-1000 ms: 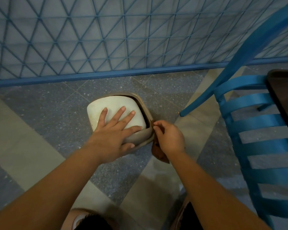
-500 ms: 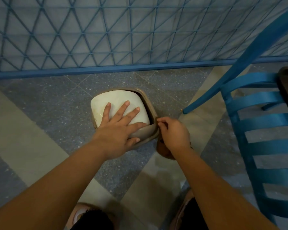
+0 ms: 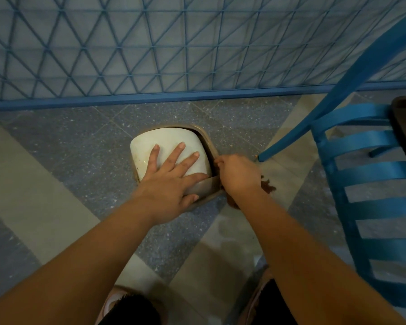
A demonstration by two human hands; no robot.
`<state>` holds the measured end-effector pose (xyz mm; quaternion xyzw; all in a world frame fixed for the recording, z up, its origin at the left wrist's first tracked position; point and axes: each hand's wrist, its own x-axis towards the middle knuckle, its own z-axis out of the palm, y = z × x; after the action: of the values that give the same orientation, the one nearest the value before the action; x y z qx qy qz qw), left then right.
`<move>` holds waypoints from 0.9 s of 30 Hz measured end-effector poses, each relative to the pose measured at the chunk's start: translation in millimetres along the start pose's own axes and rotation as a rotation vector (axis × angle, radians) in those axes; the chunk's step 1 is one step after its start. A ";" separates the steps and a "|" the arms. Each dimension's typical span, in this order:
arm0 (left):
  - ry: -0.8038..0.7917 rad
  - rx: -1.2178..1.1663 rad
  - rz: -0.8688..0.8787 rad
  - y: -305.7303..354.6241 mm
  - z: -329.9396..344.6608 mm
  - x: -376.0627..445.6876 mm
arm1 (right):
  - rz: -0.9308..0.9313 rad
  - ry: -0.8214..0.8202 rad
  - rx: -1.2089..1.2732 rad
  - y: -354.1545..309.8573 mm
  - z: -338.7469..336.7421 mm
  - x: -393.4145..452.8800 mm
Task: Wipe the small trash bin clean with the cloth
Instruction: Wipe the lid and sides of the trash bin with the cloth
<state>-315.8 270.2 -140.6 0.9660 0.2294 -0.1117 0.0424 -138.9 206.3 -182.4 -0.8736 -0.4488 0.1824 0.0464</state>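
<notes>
- The small trash bin (image 3: 174, 158) stands on the floor (image 3: 63, 160) near the foot of the blue lattice partition (image 3: 150, 43), its white swing lid (image 3: 167, 148) uppermost inside a tan rim.
- The left hand (image 3: 171, 181) lies flat on that lid – fingers straight and spread, thumb along the near rim – pressing it down and steadying the bin rather than grasping anything.
- The right hand (image 3: 239, 174) is clenched round the brown cloth (image 3: 267, 186), of which only a ragged corner shows beside the wrist and another scrap below the hand; its knuckles sit against the bin's right-hand rim.
- Compared with a second ago, the right grip has travelled up the right edge of the bin, from the near corner toward the gap beside the lid, while the left hand has kept the same flat hold. I judge this to be a wiping stroke along the rim, so the task is under way – one edge is being covered, and the lid under the left palm and the far and left sides look not yet reached.
- Relative to the working grip, the bin lies just to its left and touching it; the cloth is mostly hidden under the hand, so how much of it meets the rim cannot be told.
- A blue chair (image 3: 361, 174) stands close on the right, one leg landing just beyond the right hand.
</notes>
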 end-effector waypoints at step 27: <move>-0.235 -0.184 -0.112 -44.9 -38.2 5.9 | 0.076 0.101 0.295 21.9 6.2 -17.1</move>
<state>-323.5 317.9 -106.2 0.9240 0.2855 -0.2046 0.1508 -133.5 179.1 -188.8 -0.8817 -0.3810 0.2038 0.1896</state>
